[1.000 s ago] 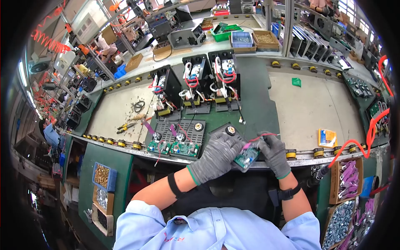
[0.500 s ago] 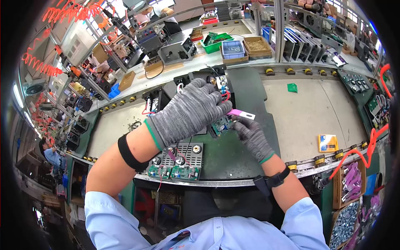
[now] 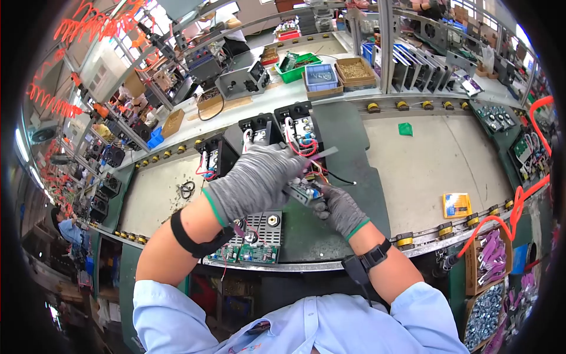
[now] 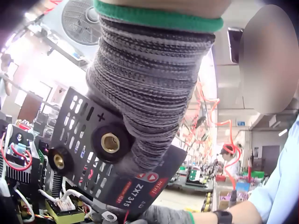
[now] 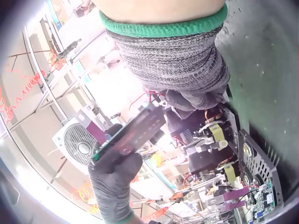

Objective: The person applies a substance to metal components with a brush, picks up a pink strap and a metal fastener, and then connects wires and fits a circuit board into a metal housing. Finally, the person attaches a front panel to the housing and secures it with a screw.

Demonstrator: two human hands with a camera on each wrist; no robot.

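My left hand (image 3: 256, 180) grips a dark slotted panel (image 4: 126, 191) with brass terminals. In the head view its circuit board (image 3: 302, 192) faces up and a purple strip (image 3: 318, 155) sticks out beyond my fingers. My right hand (image 3: 343, 211) has its fingers curled at the panel's right end; its fingertips are partly hidden. A ring terminal (image 4: 110, 216) shows below the panel in the left wrist view. Behind the hands stand three black units with wires, one of them on the right (image 3: 298, 127). Two boards, one at the right (image 3: 259, 251), lie by the table's front edge.
A yellow box (image 3: 457, 205) and a green piece (image 3: 405, 129) lie on the right surface. Bins (image 3: 320, 79) stand at the back. A red coiled hose (image 3: 519, 203) hangs at the right, above a box of purple strips (image 3: 492, 256).
From beside the front edge, both hands have carried the panel forward to the wired units. Over the last half second the right hand has moved slightly left and down, and the panel's angle has changed.
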